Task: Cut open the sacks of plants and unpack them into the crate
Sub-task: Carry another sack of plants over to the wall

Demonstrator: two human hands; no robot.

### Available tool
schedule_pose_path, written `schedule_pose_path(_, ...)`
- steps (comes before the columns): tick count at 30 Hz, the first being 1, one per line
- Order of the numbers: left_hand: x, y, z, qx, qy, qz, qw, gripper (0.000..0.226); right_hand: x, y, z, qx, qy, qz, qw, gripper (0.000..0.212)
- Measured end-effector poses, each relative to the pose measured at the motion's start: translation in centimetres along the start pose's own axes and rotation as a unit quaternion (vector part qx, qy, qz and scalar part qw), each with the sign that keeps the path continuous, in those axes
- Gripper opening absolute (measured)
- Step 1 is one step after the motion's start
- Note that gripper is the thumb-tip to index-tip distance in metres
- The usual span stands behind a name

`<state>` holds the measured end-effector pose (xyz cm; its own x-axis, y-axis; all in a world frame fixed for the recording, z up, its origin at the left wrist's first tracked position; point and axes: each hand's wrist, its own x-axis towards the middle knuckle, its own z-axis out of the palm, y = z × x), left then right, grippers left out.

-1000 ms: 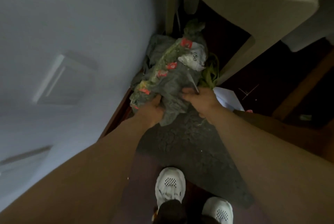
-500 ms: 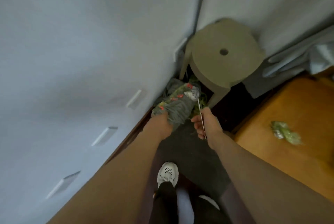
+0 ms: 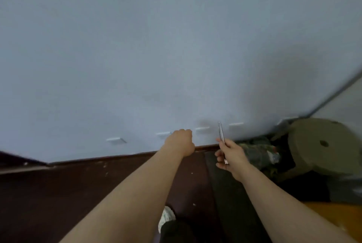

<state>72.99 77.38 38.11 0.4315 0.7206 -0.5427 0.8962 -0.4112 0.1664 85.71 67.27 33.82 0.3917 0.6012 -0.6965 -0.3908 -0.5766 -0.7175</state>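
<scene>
A grey sack of plants (image 3: 256,151) with red marks lies on the floor against the wall, next to a stool. My right hand (image 3: 231,156) grips a thin metal cutting tool (image 3: 222,136) whose tip points up at the wall, just left of the sack. My left hand (image 3: 181,141) is raised in front of the wall with its fingers curled under; nothing shows in it, and it is well apart from the sack. No crate is in view.
A round beige plastic stool (image 3: 321,146) stands in the corner at right. A pale wall (image 3: 156,56) with a dark skirting board (image 3: 117,159) fills most of the view. A dark mat (image 3: 223,184) lies underfoot, and my white shoe (image 3: 166,216) is below.
My left hand has let go of the sack and lifted away to the left. The view has swung left, so sack and stool now sit at the right edge. My right hand still holds the cutting tool.
</scene>
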Motion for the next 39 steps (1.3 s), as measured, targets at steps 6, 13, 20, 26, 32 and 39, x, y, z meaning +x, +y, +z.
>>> schedule_pose_path(6,-11.4,-15.5,-4.3,-0.074,0.085,-0.173,0.979,0.043,-6.9,-3.4,15.6,-0.124,-0.161,-0.083,0.976,0.019)
schedule_pose_path(13,-29.8,-35.6,-3.7,-0.180,0.186,-0.346,0.902,0.041,-19.2,0.6,37.9,-0.233,-0.331,-0.127,0.905,0.018)
schedule_pose_path(20,-49.2,-53.2,3.4,-0.279,0.217,-0.494,0.794,0.036,-33.8,12.9,59.2,-0.279,-0.491,-0.104,0.819,0.017)
schedule_pose_path(26,-59.9,-63.6,8.4,-0.329,0.229,-0.572,0.716,0.037,-42.8,20.2,71.3,-0.326,-0.560,-0.070,0.759,0.017)
schedule_pose_path(32,-64.1,-72.6,11.0,-0.358,0.226,-0.607,0.672,0.029,-47.1,25.3,81.8,-0.358,-0.581,-0.012,0.731,0.014)
schedule_pose_path(39,-67.0,-85.8,11.1,-0.356,0.200,-0.668,0.622,0.039,-49.6,29.1,97.5,-0.393,-0.615,0.006,0.684,0.032)
